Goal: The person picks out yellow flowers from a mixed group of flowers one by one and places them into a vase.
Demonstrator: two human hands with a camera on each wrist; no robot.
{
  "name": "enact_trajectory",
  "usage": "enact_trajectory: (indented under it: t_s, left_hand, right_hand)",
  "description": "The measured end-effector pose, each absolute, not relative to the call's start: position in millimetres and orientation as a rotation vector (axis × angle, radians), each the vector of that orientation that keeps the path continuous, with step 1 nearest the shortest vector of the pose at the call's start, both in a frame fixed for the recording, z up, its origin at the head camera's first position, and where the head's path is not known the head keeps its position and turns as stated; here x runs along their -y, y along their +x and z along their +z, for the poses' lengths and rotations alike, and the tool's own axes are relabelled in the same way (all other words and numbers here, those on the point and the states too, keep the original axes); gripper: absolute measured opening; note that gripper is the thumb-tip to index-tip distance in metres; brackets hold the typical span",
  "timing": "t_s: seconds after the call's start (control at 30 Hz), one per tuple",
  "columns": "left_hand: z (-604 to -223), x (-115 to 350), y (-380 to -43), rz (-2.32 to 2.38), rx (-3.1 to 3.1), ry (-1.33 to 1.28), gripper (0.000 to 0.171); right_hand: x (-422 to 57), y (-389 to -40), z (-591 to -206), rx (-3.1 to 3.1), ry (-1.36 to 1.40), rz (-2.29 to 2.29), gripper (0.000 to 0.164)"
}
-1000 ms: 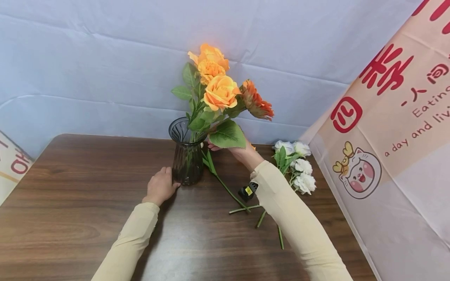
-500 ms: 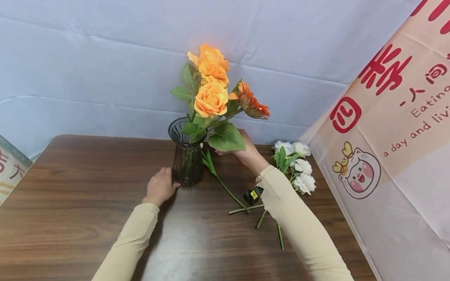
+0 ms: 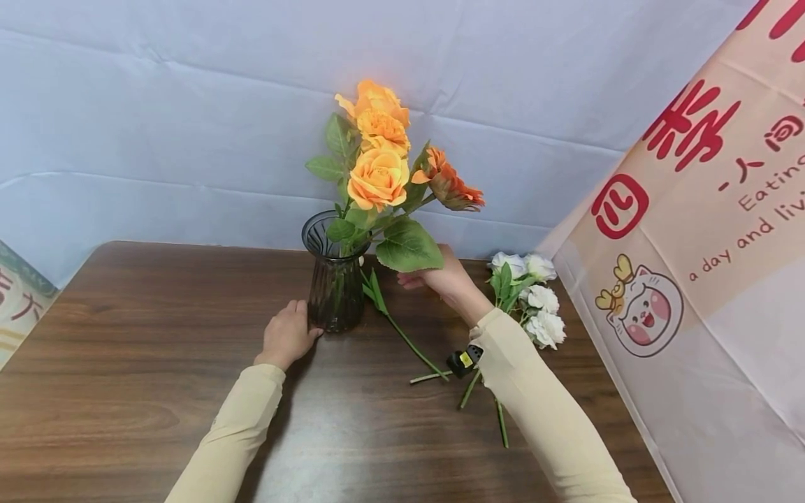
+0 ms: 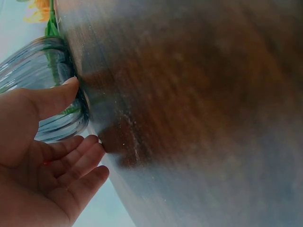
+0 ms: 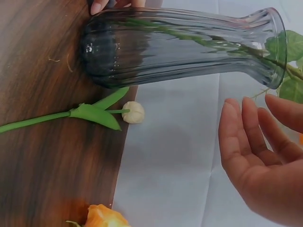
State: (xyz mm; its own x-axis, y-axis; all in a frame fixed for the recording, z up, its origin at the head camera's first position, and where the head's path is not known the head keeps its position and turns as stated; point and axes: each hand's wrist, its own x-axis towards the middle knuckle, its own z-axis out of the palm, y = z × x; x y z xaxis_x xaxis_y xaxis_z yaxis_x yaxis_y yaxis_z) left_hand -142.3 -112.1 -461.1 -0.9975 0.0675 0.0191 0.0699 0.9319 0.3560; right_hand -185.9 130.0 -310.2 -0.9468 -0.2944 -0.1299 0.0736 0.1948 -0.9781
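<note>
A smoky, ribbed glass vase (image 3: 336,293) stands upright on the table, holding several orange flowers. An orange rose (image 3: 379,179) faces forward, and a darker orange flower (image 3: 454,183) leans out to the right. Low at the vase's left side, my left hand (image 3: 288,334) holds the base between thumb and fingers; the left wrist view shows the thumb (image 4: 59,97) along the glass. My right hand (image 3: 443,279) is to the right of the vase, partly behind a big green leaf (image 3: 410,244). In the right wrist view its loosely bent fingers (image 5: 229,127) hold nothing.
A white tulip (image 5: 134,112) with a green stem lies right of the vase. Farther right lie several white flowers (image 3: 541,300), their stems toward the front. An orange flower (image 5: 105,216) lies near the table's back edge. A pale cloth wall (image 3: 189,126) rises behind.
My right hand has drawn back to the right and slightly toward me, away from the stems. The front rose has shifted left and settled a little lower. My left hand stays at the vase.
</note>
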Motion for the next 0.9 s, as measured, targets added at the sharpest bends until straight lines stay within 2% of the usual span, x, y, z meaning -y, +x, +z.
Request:
enact_trajectory:
  t_s: [0.13,0.3,0.53,0.9]
  left_hand:
    - [-460.2,112.1,-141.9,-0.564,3.088,-0.108,0.061]
    - [-458.8,112.0,-141.0,-0.569,3.089,-0.104,0.061]
    - [-458.3,111.8,-140.7,-0.561,3.094,-0.106,0.060]
    - [-458.3,111.9,-140.2,-0.545,3.096,-0.122,0.061]
  right_hand:
    - [-137.1,-184.3,-315.9,-2.211,-0.174,-1.791,0.022]
    - [-148.4,-180.5,-324.3,-2.195,-0.150,-1.799,0.033]
    - [-167.2,-178.0,-338.3,-2.260,-0.151,-1.727,0.021]
    - [-191.9,-173.1,-352.7,-2.286,-0.089,-1.689,0.021]
